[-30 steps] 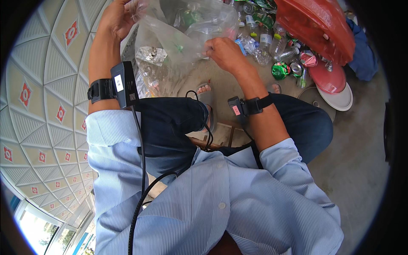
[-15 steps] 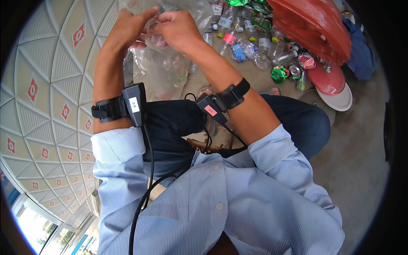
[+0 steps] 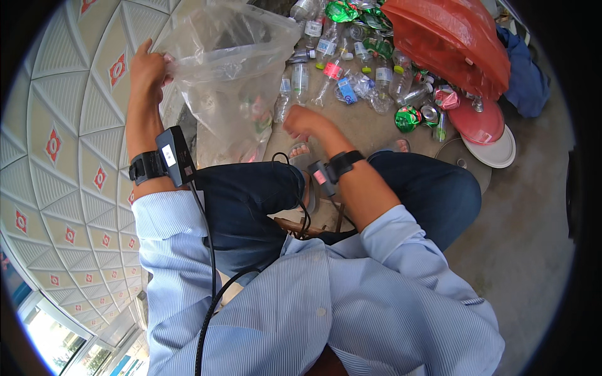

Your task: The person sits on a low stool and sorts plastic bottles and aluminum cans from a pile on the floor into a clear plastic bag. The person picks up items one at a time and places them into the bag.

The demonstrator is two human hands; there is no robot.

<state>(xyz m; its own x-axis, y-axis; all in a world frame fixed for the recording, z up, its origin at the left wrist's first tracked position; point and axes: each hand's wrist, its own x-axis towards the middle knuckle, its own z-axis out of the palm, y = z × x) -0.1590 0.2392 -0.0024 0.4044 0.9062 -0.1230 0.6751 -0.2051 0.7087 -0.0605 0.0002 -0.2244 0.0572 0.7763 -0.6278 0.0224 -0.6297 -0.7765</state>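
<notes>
A large clear plastic bag [image 3: 219, 81] hangs with its mouth spread wide at the upper left. My left hand [image 3: 149, 74] is closed on the left edge of its rim. Through the lower part of the bag, some green and reddish shapes show faintly. My right hand [image 3: 308, 123] is apart from the bag, over the floor in front of the bottles. Its fingers curl downward, mostly hidden under the hand and a little blurred. Nearest to it stand clear plastic bottles, one of them a capped bottle [image 3: 300, 83].
Several plastic bottles and crushed cans, among them a green can [image 3: 407, 118], lie on the floor ahead. A red plastic bag [image 3: 451, 44] leans at the upper right above a red lid [image 3: 481, 119] and a white lid [image 3: 501, 149]. A patterned tile wall [image 3: 69, 125] rises on the left.
My hands have moved apart. The left went left with the bag's rim, and the right let go and came down toward me. The bag now has its mouth spread open.
</notes>
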